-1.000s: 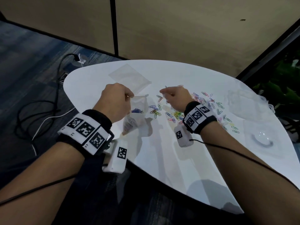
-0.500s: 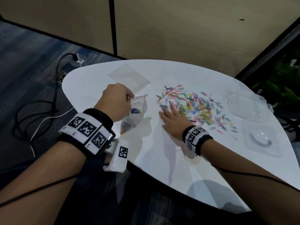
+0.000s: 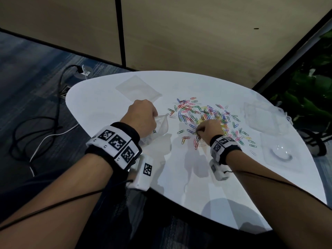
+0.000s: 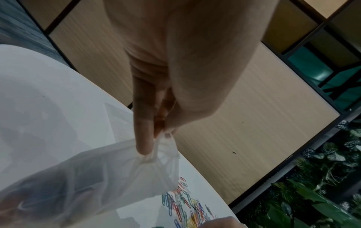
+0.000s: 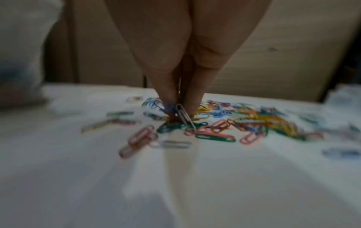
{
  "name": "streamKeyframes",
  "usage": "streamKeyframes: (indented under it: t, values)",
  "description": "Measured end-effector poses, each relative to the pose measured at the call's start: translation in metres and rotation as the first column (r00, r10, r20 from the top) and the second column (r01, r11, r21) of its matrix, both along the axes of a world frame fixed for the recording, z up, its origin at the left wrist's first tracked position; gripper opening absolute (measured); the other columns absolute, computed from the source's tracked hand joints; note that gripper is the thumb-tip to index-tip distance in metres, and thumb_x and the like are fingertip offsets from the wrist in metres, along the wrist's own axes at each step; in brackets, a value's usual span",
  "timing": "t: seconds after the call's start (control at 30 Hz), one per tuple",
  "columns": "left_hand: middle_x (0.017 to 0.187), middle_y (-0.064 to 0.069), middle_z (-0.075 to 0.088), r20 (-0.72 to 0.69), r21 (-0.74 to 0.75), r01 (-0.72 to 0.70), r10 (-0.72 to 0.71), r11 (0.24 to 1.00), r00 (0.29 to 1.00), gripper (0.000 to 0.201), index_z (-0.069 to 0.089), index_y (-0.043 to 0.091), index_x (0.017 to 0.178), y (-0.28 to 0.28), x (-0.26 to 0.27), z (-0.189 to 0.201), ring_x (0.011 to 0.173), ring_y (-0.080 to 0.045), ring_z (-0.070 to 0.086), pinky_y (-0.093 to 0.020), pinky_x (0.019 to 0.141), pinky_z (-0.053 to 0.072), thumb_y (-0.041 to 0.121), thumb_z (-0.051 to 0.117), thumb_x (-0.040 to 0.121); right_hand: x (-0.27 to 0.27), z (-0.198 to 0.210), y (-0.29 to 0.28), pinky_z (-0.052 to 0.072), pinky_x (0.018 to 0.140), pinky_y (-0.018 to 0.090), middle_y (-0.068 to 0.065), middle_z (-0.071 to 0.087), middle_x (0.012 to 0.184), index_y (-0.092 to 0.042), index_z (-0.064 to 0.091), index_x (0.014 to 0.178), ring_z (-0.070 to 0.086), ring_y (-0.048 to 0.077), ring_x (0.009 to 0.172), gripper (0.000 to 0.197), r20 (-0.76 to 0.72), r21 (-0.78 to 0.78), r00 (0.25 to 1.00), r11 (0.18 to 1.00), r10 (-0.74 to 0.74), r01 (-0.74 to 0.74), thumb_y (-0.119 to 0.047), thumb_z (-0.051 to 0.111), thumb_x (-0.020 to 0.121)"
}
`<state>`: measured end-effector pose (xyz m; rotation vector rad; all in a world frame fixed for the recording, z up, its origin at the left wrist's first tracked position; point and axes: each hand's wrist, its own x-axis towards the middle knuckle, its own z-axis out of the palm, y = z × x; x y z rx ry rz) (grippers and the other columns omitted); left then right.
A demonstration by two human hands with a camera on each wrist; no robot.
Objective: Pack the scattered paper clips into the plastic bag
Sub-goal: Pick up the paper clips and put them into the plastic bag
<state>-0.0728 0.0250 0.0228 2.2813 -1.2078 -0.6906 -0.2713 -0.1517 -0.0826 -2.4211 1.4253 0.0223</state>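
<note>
Left hand (image 3: pixel 141 116) is up off the table (image 3: pixel 188 186) near its left edge, thumb and fingers (image 4: pixel 143 131) pinching the rim of the bag (image 3: pixel 161 125). The bag hangs from that pinch, mouth gathered and pointing toward the clips (image 3: pixel 203 115), belly sagging toward the near-left edge. Through the cloudy plastic a few dark and coloured shapes sit low in the bag; the left wrist view is too hazy to say how many.

Right hand (image 3: pixel 209 130) is down in the middle of the table, at the near side of the pile, fingertips (image 5: pixel 192 101) bunched together and closed on a small cluster of clips. The right wrist view shows blue ones and a silver clip (image 5: pixel 184 117) caught between the tips, the silver one slanting down onto the table.

The rest of the clips lie loose in a many-coloured spread from the table's centre toward its right edge, a few strays on the near side of the hand.

A flat clear sheet (image 3: pixel 138 88) lies toward the far-left edge. Clear plastic trays (image 3: pixel 260 117) sit along the right edge.
</note>
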Motion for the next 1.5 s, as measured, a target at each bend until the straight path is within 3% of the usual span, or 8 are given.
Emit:
streamKeyframes:
  t: [0.2,0.33,0.47,0.67,0.93,1.23,1.37,1.5]
  values:
    - [0.083,-0.012,0.072,0.031,0.03,0.028,-0.029,0.999,0.999,0.031,0.073,0.011,0.084,-0.004,-0.005,-0.001,0.085,-0.032,0.069,-0.037,0.081,0.059,-0.005,0.047,0.084,-0.009,0.021,-0.007,0.06,0.084,0.039,0.007,0.077,0.083,-0.021,0.079,0.071,0.074,0.024,0.081,0.015,0.439,0.473,0.744,0.834,-0.503,0.285,-0.006,0.083,0.073]
    - [0.084,-0.017,0.075,0.017,0.04,0.051,-0.052,0.998,0.998,0.028,0.07,0.01,0.08,-0.006,-0.011,0.001,0.089,-0.034,0.071,-0.043,0.084,0.06,-0.006,0.047,0.082,0.005,0.053,0.017,0.06,0.079,0.028,0.016,0.075,0.088,0.007,0.07,0.102,0.073,0.026,0.085,0.023,0.595,0.783,0.278,0.622,-0.754,0.011,0.007,0.073,0.079]
    - [0.078,-0.018,0.075,0.002,0.026,0.05,-0.05,0.998,0.999,0.027,0.073,0.0,0.075,-0.008,-0.015,0.0,0.085,-0.033,0.072,-0.042,0.079,0.061,-0.007,0.047,0.079,0.03,0.062,0.061,0.059,0.074,0.02,0.017,0.072,0.101,0.009,0.06,0.115,0.073,0.017,0.084,0.029,0.501,0.857,0.141,0.466,-0.854,-0.221,0.006,0.064,0.087]
    - [0.087,-0.015,0.075,-0.031,-0.042,0.02,-0.022,0.999,0.999,0.024,0.078,0.005,0.089,-0.009,-0.02,-0.001,0.088,-0.032,0.071,-0.034,0.079,0.058,0.001,0.054,0.084,0.065,0.045,0.104,0.059,0.078,0.027,0.016,0.073,0.089,-0.001,0.072,0.095,0.073,0.022,0.078,0.016,0.543,0.833,0.284,0.55,-0.79,-0.059,0.006,0.071,0.08]
    - [0.085,-0.013,0.072,-0.04,-0.06,0.009,-0.011,0.998,0.999,0.026,0.077,0.013,0.08,-0.011,-0.017,-0.001,0.085,-0.03,0.071,-0.036,0.08,0.06,0.0,0.055,0.083,0.082,0.057,0.098,0.049,0.073,0.027,0.008,0.075,0.089,-0.013,0.077,0.095,0.064,0.022,0.078,0.029,0.38,0.168,0.922,0.975,0.071,-0.144,-0.001,0.053,0.084]
    - [0.089,-0.018,0.074,-0.006,-0.082,-0.091,0.091,0.992,0.996,0.027,0.075,0.002,0.096,-0.008,-0.006,0.0,0.083,-0.034,0.073,-0.041,0.083,0.061,-0.002,0.05,0.087,0.056,0.056,0.072,0.059,0.087,0.033,0.011,0.075,0.097,-0.005,0.076,0.099,0.072,0.019,0.086,0.039,0.701,0.323,0.666,0.946,-0.255,0.022,0.009,0.043,0.086]
    - [0.094,-0.019,0.073,0.006,-0.079,-0.067,0.067,0.995,0.998,0.025,0.075,-0.001,0.096,-0.007,-0.006,0.0,0.079,-0.036,0.073,-0.042,0.081,0.061,-0.004,0.051,0.088,0.035,0.006,0.069,0.031,0.116,0.037,0.006,0.038,0.154,-0.016,0.038,0.148,0.042,0.021,0.138,0.05,0.161,0.164,0.97,0.965,0.18,-0.206,-0.027,0.046,0.1]
    - [0.096,-0.02,0.073,0.019,-0.059,-0.052,0.053,0.997,0.998,0.024,0.074,-0.002,0.096,-0.006,-0.007,0.001,0.077,-0.036,0.073,-0.042,0.079,0.062,-0.004,0.052,0.088,0.006,-0.043,0.075,0.005,0.121,0.047,0.0,-0.01,0.164,-0.019,-0.005,0.156,-0.001,0.023,0.152,0.071,-0.336,0.082,0.782,0.843,0.525,-0.531,-0.055,0.02,0.099]
